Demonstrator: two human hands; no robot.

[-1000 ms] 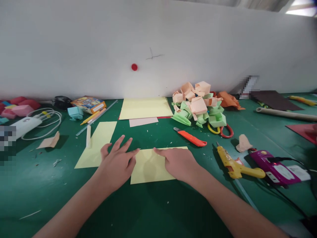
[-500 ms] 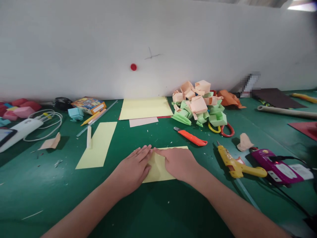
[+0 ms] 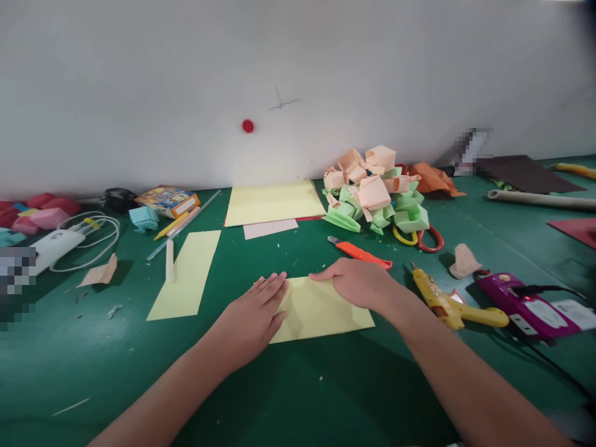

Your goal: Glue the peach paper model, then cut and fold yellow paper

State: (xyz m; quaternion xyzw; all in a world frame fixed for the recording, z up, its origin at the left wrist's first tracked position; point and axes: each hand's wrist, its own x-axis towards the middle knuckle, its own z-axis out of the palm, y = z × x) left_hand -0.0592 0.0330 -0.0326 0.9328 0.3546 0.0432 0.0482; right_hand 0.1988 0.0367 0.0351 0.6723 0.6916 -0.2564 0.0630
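Observation:
A pale yellow sheet of paper (image 3: 321, 310), seemingly folded, lies on the green table in front of me. My left hand (image 3: 256, 320) rests flat over its left end, fingers stretched out and covering that part. Along the far edge, my right hand (image 3: 358, 282) presses with its index finger extended to the left; its other fingers are bent and partly hidden. Neither hand grips anything. Just beyond my right hand is an orange utility knife (image 3: 354, 250), its handle end close to the knuckles.
Another yellow strip (image 3: 190, 273) lies left, a white stick (image 3: 169, 261) on it. Yellow sheets (image 3: 274, 202) lie by the wall. At right are folded paper pieces (image 3: 372, 192), scissors (image 3: 431, 239), a yellow glue gun (image 3: 447, 298) and a purple device (image 3: 526, 304) with a black cord.
My right hand has slid rightward along the paper's far edge, away from my left hand, uncovering more of the sheet. My left hand stays in place.

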